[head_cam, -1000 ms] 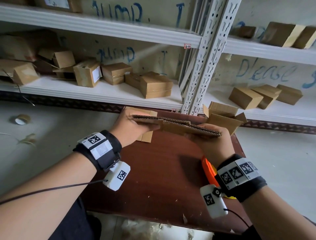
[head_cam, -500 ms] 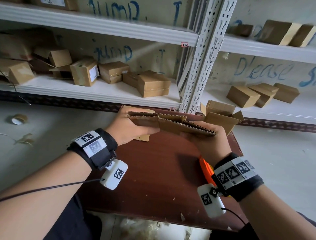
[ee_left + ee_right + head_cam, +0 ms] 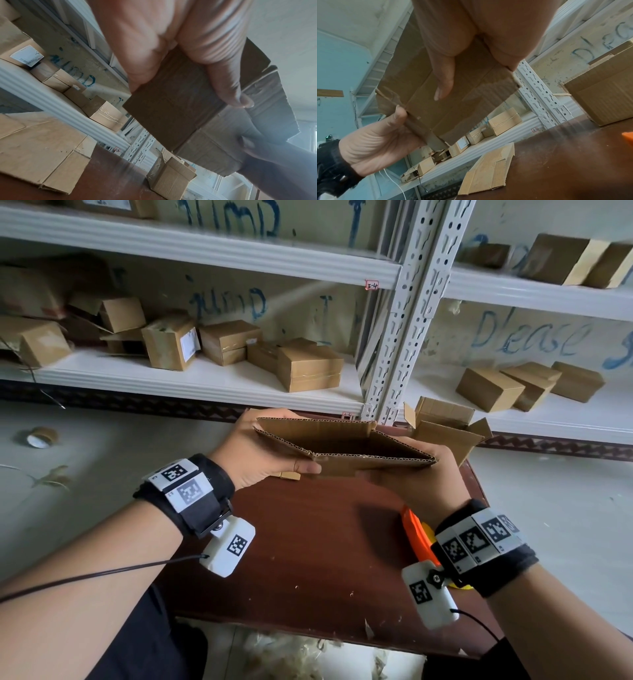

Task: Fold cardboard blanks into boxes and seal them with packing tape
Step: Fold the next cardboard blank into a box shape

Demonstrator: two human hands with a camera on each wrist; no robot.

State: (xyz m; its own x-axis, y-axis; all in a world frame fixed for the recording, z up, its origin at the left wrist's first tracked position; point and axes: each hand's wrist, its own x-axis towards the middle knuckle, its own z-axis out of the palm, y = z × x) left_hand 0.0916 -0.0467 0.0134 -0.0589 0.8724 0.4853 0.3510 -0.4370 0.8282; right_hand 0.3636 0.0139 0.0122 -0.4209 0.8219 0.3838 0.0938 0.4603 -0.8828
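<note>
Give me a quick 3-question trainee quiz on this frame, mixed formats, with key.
1. True or false: the cardboard blank lies flat on the brown table.
2. Which hands hold the blank? A) left hand only B) right hand only C) both
3. Fill in: the open-flapped box stands on the table's far ____ corner.

Key:
1. False: it is held up above the table, partly opened into a sleeve.
2. C
3. right
</note>
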